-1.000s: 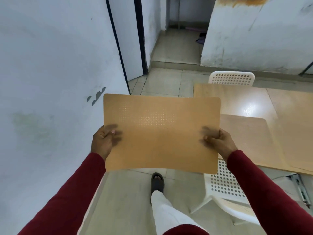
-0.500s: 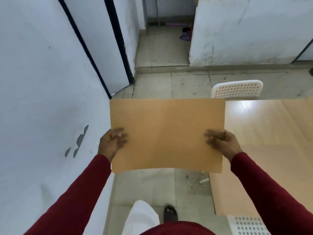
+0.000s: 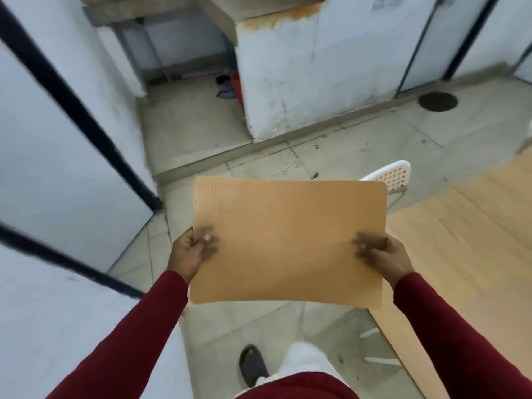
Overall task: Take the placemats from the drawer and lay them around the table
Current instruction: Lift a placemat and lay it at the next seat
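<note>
The placemat (image 3: 288, 240) is in the air in front of the person, over the floor (image 3: 359, 156), just beside the near-left corner of the tabletop (image 3: 466, 254) and not yet on it. The left hand (image 3: 188, 251) grasps the middle of its left short edge, thumb on top. The right hand (image 3: 383, 254) grasps the right short edge in the same way.

It is 1 thin tan sheet with fine dots, and it looks light. Its near long edge sags a little between the hands, so I judge it flexible, not stiff, and not fragile. The surface seems smooth and could slip in a weak pinch. Holding both short edges is a good choice, because it keeps the sheet flat for laying down.

The drawer is not in view, and no other container shows. A white chair (image 3: 394, 175) stands at the far-left edge of the tabletop.
</note>
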